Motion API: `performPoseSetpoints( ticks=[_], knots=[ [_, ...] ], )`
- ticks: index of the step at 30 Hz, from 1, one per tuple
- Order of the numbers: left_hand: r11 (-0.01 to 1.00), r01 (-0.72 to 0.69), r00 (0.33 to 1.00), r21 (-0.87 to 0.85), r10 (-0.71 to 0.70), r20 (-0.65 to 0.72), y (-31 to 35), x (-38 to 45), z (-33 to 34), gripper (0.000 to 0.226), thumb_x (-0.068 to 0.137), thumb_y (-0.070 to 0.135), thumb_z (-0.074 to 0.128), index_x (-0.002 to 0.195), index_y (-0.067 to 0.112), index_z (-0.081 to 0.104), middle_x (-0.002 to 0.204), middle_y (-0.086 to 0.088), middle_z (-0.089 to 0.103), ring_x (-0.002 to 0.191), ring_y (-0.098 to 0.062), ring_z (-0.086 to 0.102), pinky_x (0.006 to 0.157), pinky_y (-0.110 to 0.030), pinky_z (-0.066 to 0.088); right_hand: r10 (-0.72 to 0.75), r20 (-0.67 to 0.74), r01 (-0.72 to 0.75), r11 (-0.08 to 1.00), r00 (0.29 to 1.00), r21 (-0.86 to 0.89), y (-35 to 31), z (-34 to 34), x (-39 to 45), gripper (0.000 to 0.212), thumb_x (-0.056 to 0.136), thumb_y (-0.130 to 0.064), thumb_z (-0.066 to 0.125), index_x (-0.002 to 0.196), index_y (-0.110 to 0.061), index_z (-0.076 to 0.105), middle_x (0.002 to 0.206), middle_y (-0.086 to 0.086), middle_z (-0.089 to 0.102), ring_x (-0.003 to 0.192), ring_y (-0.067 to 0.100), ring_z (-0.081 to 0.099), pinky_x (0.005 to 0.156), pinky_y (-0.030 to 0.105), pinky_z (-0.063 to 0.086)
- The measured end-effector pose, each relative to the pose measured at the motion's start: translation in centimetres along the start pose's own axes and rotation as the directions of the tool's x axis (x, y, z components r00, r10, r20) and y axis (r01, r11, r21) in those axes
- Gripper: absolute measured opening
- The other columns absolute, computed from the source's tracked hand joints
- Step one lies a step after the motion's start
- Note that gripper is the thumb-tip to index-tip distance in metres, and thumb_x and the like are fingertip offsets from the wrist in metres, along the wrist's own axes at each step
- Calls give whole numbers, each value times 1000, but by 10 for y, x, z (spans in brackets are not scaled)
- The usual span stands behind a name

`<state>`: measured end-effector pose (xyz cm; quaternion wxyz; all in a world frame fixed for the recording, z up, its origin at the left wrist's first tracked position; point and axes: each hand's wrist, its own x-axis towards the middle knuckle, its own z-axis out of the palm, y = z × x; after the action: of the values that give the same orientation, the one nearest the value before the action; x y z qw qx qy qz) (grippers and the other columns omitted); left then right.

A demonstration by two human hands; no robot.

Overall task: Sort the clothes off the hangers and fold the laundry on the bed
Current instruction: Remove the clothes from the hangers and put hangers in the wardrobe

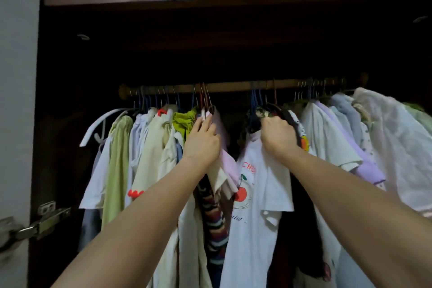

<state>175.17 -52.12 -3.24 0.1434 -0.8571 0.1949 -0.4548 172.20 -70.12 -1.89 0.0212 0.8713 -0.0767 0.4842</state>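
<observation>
head: faces forward, tilted up | close to wardrobe rail | single view

Two bare forearms in view, no sleeves down to the frame edge. Left hand and right hand: no rings, watch, bracelets or gloves visible on the wrists or the fingers that show. Fingernails on the left look short and unpainted; the right's are hidden.

Above my hands runs the rail, hangers hooked along it. Between my left hand and right hand hangs a T-shirt; more clothes crowd outward on either side.
</observation>
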Motion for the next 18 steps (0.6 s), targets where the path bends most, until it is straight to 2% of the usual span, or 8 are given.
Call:
performPoseSetpoints(
  ticks=[3,5,9,13,16,18],
  knots=[
    [1000,12,1000,-22,-13,-21,0,2,4,39,103,23,31,135,13,52,156,-10,26,149,-28,-3,120,-44,-2,53,-1,-53,997,999,-56,39,-3,-2,21,91,-1,41,104,-4,58,109,19,61,102,39,60,70,39,43],
    [1000,10,999,-17,-11,-46,-1,2,4,40,103,23,30,134,13,52,154,-10,29,149,-29,-1,120,-43,-2,51,-7,-51,997,999,-50,41,-3,-7,20,91,0,42,104,-3,57,108,19,61,101,38,60,69,39,41],
    [1000,15,997,-18,-17,-71,-2,2,3,40,103,25,30,135,13,51,153,-11,29,149,-29,1,120,-44,-1,-111,-72,110,994,991,-10,3,-5,-14,27,93,-4,41,118,-5,52,106,16,64,104,36,58,76,39,43],
    [1000,25,999,-16,-26,-46,-5,-2,-3,42,103,25,30,140,12,45,159,-13,15,149,-28,-4,120,-43,-3,-117,-159,129,989,980,70,-17,-13,-1,34,90,3,40,122,-2,49,98,19,63,93,39,61,65,38,38],
    [999,23,999,-26,-24,-37,-11,-7,-7,42,103,25,30,140,13,44,161,-13,5,149,-28,-6,120,-43,-5,-110,-154,126,987,982,102,-25,-13,-4,32,88,5,39,118,-1,50,94,18,63,89,38,62,59,35,31],
    [999,18,999,-28,-19,-29,-14,-10,-8,41,103,24,31,139,13,45,161,-14,1,149,-28,-6,120,-42,-4,-112,-174,136,981,978,136,-26,-10,-11,37,88,6,38,123,-1,48,88,17,63,84,38,62,58,35,30]
  ],
)
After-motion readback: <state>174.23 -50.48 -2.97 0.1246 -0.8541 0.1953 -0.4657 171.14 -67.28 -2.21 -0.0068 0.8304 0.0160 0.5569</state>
